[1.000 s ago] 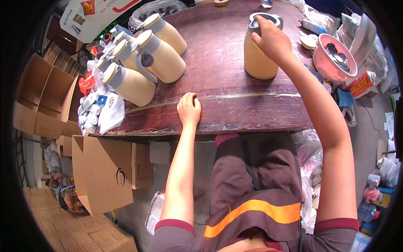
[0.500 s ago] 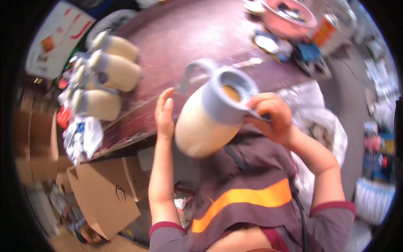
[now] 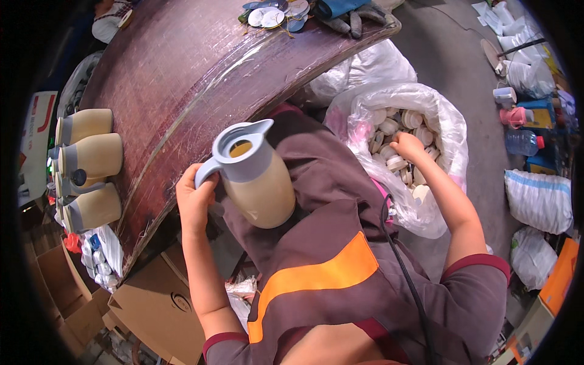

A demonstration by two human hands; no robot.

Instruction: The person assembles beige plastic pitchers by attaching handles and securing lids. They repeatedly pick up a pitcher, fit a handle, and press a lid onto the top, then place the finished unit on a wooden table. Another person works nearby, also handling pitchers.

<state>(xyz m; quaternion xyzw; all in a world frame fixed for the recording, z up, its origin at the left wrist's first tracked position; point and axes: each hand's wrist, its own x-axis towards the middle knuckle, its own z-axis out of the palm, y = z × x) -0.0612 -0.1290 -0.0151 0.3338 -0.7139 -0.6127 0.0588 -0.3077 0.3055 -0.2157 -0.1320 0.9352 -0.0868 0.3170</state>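
Observation:
My left hand (image 3: 196,193) is closed round the grey handle of a thermos jug (image 3: 260,188). The jug has a cream body and a grey-blue collar with a spout pointing right. Its round mouth is uncovered, with a yellowish inside, and it leans over my lap. Out to the right, my right hand (image 3: 409,146) reaches into a clear plastic bag (image 3: 359,97) of round cream stoppers (image 3: 389,126). Its fingers are curled down among them; the fingertips are hidden, so whether they hold one is not visible.
Several similar thermos jugs (image 3: 100,152) lie on their sides at the left of the dark red table (image 3: 176,79). Round tags (image 3: 267,17) and grey gloves (image 3: 356,21) lie at its far edge. An open cardboard box (image 3: 149,298) stands below left. Wrapped goods line the right side.
The jug has turned round and come lower, its handle now in my left hand, which was open beside it. My right hand has let go of the jug and moved right into the bag.

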